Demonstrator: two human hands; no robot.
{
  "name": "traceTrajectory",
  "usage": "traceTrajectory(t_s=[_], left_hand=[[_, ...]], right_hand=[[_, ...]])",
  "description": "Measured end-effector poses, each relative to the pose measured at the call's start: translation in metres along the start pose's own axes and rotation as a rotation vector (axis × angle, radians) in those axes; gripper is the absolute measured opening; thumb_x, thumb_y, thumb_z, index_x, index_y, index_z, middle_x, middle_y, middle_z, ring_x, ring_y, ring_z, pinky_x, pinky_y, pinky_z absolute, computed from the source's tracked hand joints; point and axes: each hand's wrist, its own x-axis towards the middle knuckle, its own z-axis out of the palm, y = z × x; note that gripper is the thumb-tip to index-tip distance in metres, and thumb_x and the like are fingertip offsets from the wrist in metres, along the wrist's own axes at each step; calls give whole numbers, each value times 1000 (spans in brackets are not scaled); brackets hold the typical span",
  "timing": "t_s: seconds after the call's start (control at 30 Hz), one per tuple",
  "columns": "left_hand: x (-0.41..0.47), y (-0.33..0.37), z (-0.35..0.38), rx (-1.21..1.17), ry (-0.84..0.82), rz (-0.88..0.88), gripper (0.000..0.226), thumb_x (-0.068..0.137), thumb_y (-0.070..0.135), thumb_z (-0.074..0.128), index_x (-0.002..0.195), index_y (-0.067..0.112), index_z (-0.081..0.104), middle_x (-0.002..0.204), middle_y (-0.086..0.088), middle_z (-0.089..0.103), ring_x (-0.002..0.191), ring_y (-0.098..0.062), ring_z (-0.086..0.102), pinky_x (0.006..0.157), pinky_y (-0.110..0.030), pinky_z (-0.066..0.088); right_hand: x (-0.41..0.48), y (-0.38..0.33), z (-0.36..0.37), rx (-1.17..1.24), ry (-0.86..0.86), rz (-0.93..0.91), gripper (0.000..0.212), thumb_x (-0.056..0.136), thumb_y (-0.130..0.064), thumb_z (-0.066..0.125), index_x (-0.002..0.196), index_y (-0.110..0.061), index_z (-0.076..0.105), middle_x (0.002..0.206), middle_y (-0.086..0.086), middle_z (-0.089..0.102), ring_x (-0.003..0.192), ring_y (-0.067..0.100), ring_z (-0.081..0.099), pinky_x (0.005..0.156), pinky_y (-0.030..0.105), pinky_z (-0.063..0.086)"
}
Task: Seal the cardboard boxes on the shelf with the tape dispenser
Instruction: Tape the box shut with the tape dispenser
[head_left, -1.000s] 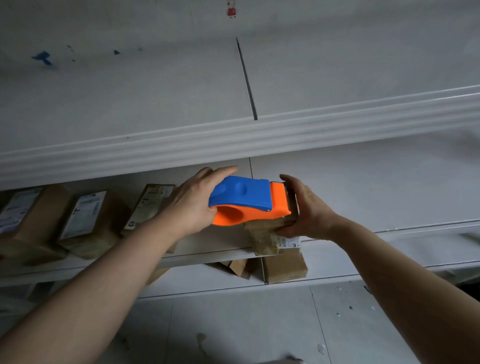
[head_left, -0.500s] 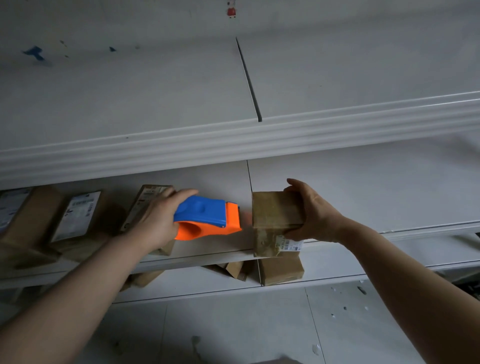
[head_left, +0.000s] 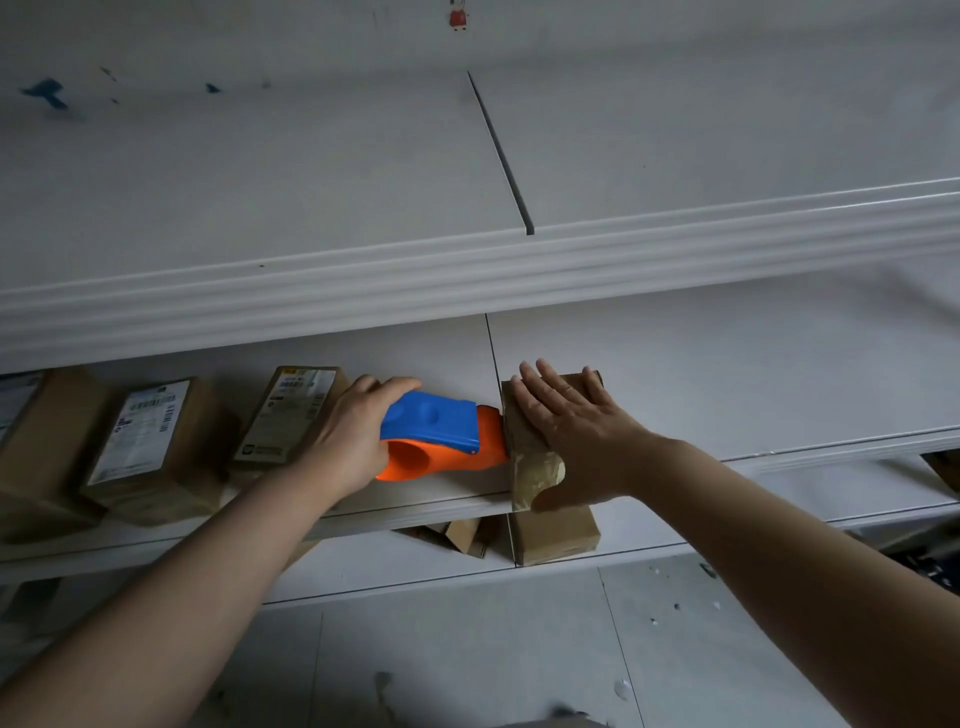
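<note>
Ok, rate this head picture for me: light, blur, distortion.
Head view: dim, flat light with no glare. The wide-angle lens bows the upper shelf edge. The tape dispenser and the right hand, flat on the cardboard box, are fairly sharp. The labelled boxes at far left are soft, their print unreadable.

wall: pale grey wall (head_left: 675, 31), small red sticker (head_left: 457, 18) far, blue smudges (head_left: 44, 93) left | furniture: white tiered shelf (head_left: 519, 270) | floor: grey tiled floor (head_left: 467, 649), white flecks (head_left: 621, 688) | light: dim
</note>
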Motion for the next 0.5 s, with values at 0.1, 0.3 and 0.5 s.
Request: traceTrajectory(t_s=[0.1,0.3,0.5], left_hand=[[-3,1,1,-24,0,-11,79,69,-17,50,136,24,48,111,-8,48,107,-25,49,85,-29,40],[-7,3,2,-33,20,-22,78,71,-17,50,137,25,46,113,-7,47,109,-24,49,84,-27,38],[-9,-6,-22,-133,163,26,77,64,-11,52,132,25,52,116,-7,56,110,-26,55,94,-34,45]], right_hand=[[3,-2,-3,2,-22,0,127,68,-74,61,149,-17,-19,158,7,-21,145,25,-22,115,58,-1],[19,-10,-9,13,-91,47,117,75,-61,63,150,-20,-18,159,7,-16,146,28,-14,114,62,2],[25,14,-25,628,134,124,115,66,-22,83,152,-18,8,145,7,25,133,26,30,109,34,33]])
